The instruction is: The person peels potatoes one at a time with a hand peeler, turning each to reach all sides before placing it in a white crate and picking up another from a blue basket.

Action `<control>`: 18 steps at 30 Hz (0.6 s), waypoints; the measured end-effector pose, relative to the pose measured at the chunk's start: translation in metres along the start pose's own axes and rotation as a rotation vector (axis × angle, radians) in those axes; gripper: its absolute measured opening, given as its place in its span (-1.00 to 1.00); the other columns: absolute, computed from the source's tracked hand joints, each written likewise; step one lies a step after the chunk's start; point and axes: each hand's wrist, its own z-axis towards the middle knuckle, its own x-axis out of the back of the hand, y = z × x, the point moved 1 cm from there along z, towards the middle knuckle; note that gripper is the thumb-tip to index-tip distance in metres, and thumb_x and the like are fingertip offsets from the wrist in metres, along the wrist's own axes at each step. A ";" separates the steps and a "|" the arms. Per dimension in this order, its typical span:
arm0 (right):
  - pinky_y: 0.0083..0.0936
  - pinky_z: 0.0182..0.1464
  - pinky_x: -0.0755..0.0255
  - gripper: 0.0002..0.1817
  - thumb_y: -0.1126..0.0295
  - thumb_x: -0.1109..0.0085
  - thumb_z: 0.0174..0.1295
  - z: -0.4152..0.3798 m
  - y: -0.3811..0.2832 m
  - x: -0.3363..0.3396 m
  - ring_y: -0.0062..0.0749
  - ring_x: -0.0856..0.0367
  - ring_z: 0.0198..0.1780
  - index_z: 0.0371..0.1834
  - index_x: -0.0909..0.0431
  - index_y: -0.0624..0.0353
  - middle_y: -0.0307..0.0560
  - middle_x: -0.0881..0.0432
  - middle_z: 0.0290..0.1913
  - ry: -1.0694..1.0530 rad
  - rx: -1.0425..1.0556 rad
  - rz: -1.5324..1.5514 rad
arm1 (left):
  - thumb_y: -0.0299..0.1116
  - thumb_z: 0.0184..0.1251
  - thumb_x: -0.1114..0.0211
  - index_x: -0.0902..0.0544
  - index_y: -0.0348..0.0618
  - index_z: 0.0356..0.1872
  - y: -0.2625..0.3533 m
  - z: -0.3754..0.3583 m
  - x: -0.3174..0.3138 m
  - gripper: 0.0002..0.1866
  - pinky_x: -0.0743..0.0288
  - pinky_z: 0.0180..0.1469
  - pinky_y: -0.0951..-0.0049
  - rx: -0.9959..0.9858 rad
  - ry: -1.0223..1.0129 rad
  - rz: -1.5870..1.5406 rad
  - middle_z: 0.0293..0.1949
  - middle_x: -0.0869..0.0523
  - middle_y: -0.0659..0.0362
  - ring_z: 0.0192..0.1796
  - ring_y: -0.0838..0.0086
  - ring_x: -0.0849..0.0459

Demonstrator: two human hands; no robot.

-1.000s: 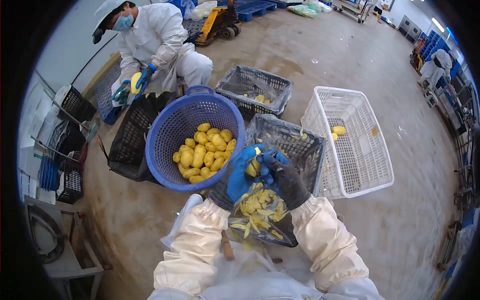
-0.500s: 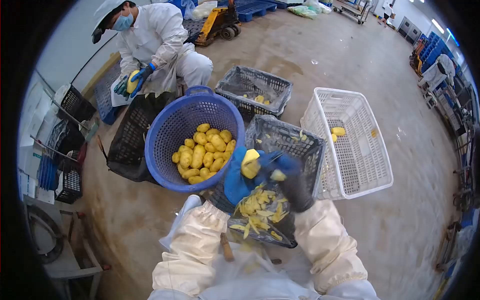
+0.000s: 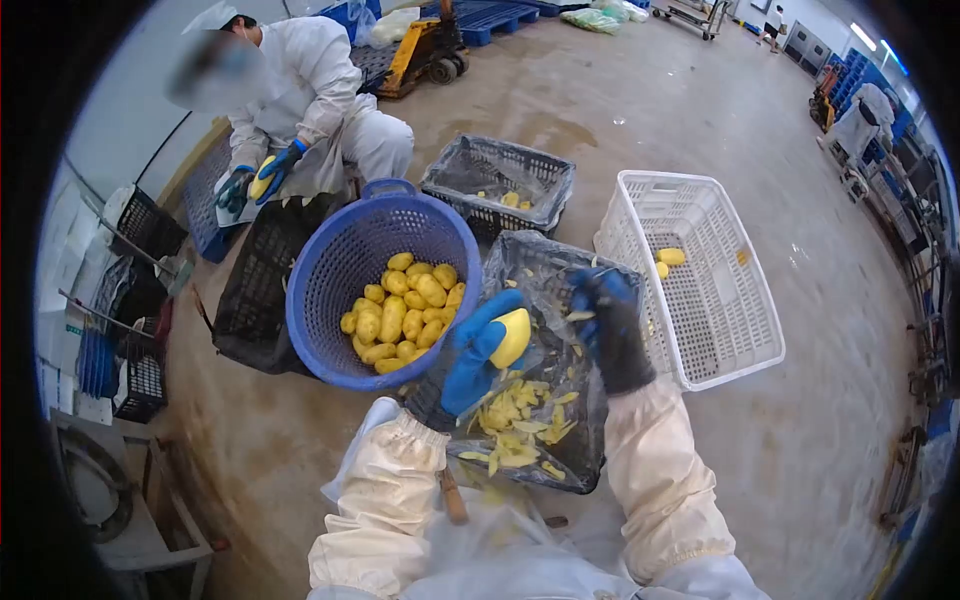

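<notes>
My left hand (image 3: 468,362), in a blue glove, is wrapped round a yellow peeled potato (image 3: 512,338) above the left side of a black crate (image 3: 622,290) lined with clear plastic. Yellow peelings (image 3: 520,420) lie in the near part of that crate. Over its right side, my right hand (image 3: 608,325) wears a blue and dark glove and has its fingers curled; a small pale piece shows beside them, and what they hold is too blurred to name. Left of my hands stands a blue round basket (image 3: 310,270) with several yellow potatoes (image 3: 392,322).
A white crate (image 3: 735,378) at the right holds a few potatoes (image 3: 670,257). Another lined black crate (image 3: 440,190) stands behind. At the upper left a co-worker (image 3: 300,90) in white sits holding a potato, beside a dark crate (image 3: 262,290). A pallet truck (image 3: 415,50) is farther back.
My hands have moved apart, the right one away to the right and slightly up. The potato in my left hand has turned. The co-worker's hands have shifted a little.
</notes>
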 end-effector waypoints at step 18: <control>-0.75 -0.56 -0.25 -0.77 0.26 -0.05 0.37 -0.006 0.000 0.008 -0.69 -0.36 -0.62 -0.23 -0.55 0.22 -0.25 -0.51 -0.51 -0.215 0.011 -0.231 | -0.12 0.31 -0.30 -0.26 -0.31 0.36 0.005 0.008 0.001 -0.29 -0.53 0.15 0.33 -0.125 -0.059 -0.021 0.17 -0.48 0.05 0.19 0.36 -0.51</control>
